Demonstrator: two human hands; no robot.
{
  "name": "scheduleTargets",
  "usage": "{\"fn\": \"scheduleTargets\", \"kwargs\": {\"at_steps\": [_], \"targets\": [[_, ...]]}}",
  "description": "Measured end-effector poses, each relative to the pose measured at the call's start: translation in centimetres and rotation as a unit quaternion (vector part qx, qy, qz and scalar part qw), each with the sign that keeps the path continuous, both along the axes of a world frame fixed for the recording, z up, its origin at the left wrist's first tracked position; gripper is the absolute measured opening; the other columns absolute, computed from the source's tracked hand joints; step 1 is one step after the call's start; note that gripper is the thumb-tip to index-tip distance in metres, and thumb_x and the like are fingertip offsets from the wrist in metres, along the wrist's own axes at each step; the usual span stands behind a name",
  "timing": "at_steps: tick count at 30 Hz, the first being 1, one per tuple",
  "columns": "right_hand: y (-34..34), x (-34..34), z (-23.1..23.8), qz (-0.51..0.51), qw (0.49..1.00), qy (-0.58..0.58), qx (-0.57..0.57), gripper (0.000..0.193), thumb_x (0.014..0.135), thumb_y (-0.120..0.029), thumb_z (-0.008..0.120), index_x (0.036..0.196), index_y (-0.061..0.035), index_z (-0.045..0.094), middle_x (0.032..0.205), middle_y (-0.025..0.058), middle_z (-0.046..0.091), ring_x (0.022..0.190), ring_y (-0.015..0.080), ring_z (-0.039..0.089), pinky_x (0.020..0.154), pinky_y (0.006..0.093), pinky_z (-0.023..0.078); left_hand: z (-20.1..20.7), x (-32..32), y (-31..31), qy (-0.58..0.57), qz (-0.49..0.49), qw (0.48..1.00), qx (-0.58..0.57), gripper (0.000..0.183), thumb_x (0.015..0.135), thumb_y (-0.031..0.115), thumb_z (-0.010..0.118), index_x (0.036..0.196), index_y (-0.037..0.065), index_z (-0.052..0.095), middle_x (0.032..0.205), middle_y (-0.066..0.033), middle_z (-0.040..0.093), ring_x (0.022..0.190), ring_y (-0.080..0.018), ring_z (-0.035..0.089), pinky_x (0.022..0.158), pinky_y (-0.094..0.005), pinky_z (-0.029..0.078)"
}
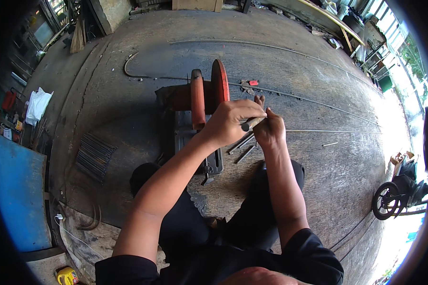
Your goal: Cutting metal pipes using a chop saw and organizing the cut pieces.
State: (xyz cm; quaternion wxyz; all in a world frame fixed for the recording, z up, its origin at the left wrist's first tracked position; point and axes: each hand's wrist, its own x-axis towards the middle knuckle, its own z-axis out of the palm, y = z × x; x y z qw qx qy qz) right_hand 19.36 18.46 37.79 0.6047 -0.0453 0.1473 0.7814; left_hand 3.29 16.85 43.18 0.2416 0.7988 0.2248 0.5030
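My left hand (230, 121) is closed, its fingers pinched on a short tan cylinder (255, 122) with a dark round end; I cannot make out its exact kind. My right hand (272, 129), palm turned up, is closed about the cylinder's other end, and some of its fingers are hidden. Just beyond and left of my hands stands a chop saw (218, 80) with a red round guard and an orange handle (198, 102). Under my hands, several short metal rods (245, 154) lie on the floor beside the saw's base (217, 159).
A bundle of dark metal rods (95, 156) lies on the floor at left. Long thin rods (333, 131) stretch to the right. A red item (254, 82) lies beyond the saw. A blue panel (19, 194) stands at far left, a motorcycle wheel (386, 200) at far right.
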Motion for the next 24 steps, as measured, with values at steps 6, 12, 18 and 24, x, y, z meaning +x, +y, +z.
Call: {"fn": "scheduleTargets", "kwargs": {"at_steps": [6, 12, 18, 24], "targets": [[0.3, 1.2, -0.5, 0.02, 1.0, -0.009, 0.002, 0.045, 0.102, -0.022, 0.016, 0.123, 0.0022, 0.047, 0.114, 0.0201, 0.057, 0.105, 0.0279, 0.058, 0.1, 0.0416, 0.043, 0.7, 1.1, 0.2, -0.009, -0.017, 1.0, 0.003, 0.029, 0.069, -0.005, 0.069, 0.097, 0.003, 0.069, 0.097, -0.0103, 0.069, 0.091, -0.0241, 0.067, 0.08, -0.0316, 0.054], [-1.3, 0.4, 2.1, 0.044, 0.987, -0.155, 0.005, 0.054, 0.101, -0.037, 0.019, 0.131, 0.0056, 0.034, 0.125, 0.0201, 0.05, 0.115, 0.0292, 0.052, 0.101, 0.0389, 0.041, 0.0, 1.3, 0.5, -0.056, 0.021, 0.998, -0.032, 0.019, 0.077, 0.009, 0.074, 0.093, 0.001, 0.069, 0.087, -0.0115, 0.07, 0.084, -0.0216, 0.069, 0.077, -0.0302, 0.055], [-8.7, -2.0, 10.8, 0.219, 0.845, -0.447, 0.195, 0.058, 0.097, -0.04, 0.04, 0.13, 0.0085, 0.041, 0.126, 0.0218, 0.052, 0.112, 0.0309, 0.057, 0.092, 0.0376, 0.047, 1.4, -0.3, 0.4, -0.103, 0.156, 0.977, -0.103, 0.02, 0.078, 0.014, 0.074, 0.08, -0.005, 0.065, 0.067, -0.0111, 0.064, 0.058, -0.0142, 0.059, 0.053, -0.027, 0.043], [-7.8, -1.1, 8.8, -0.172, 0.541, -0.778, 0.269, 0.03, 0.088, -0.003, 0.06, 0.117, 0.0043, 0.057, 0.111, 0.0131, 0.064, 0.098, 0.0164, 0.062, 0.086, 0.0294, 0.05, 3.8, -0.6, -0.4, -0.096, 0.187, 0.977, -0.044, 0.022, 0.076, 0.019, 0.077, 0.074, -0.001, 0.067, 0.062, -0.0077, 0.064, 0.058, -0.0129, 0.055, 0.07, -0.0281, 0.039]]}}
